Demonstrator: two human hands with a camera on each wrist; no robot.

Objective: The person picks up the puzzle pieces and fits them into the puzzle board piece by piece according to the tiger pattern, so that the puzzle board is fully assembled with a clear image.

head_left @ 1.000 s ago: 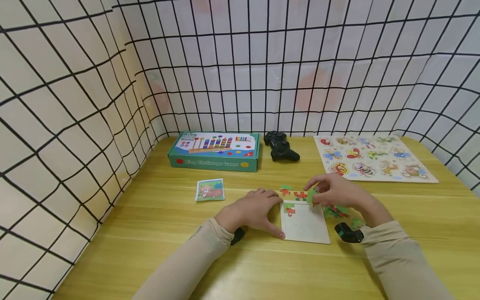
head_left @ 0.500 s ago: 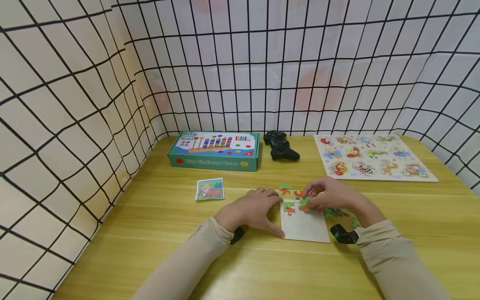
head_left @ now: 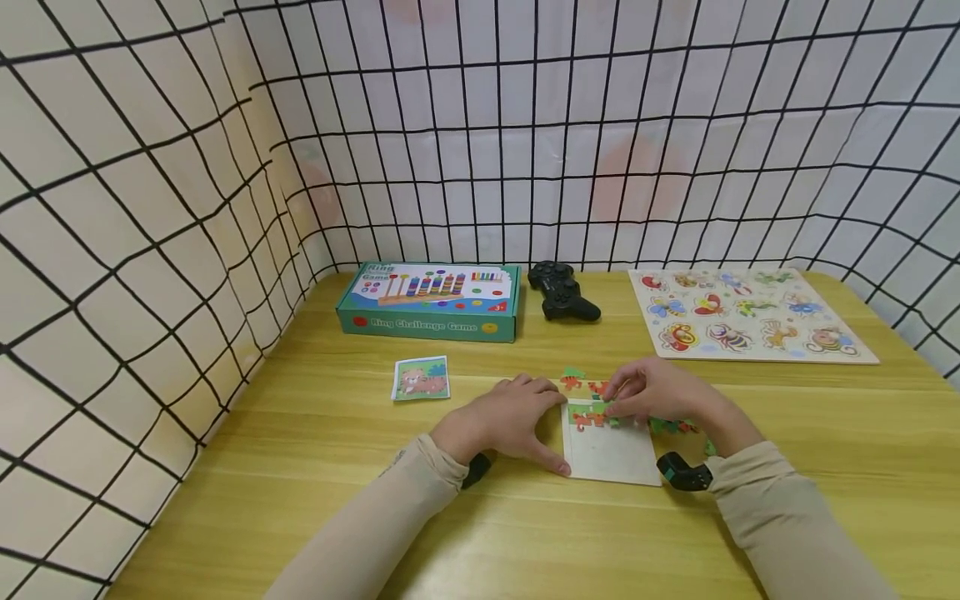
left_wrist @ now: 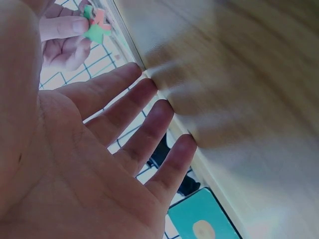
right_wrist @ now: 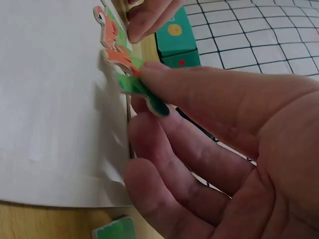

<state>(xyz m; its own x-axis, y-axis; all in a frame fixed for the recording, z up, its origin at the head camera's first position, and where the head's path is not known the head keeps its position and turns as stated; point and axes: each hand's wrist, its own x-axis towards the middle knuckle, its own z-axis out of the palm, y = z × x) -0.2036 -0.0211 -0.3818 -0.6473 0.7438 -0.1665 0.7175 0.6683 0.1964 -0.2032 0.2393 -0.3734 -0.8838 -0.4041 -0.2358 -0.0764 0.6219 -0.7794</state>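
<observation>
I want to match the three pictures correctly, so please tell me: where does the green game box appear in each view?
Head: the green game box is left of centre.
Left wrist: the green game box is at the bottom edge, partly cut off.
Right wrist: the green game box is near the top.
Shared landmark: the right hand, pinching a puzzle piece.

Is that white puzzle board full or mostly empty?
Mostly empty: a few green-and-orange pieces lie near the far edge of the board, by the right hand; the board's nearer part is bare.
</observation>
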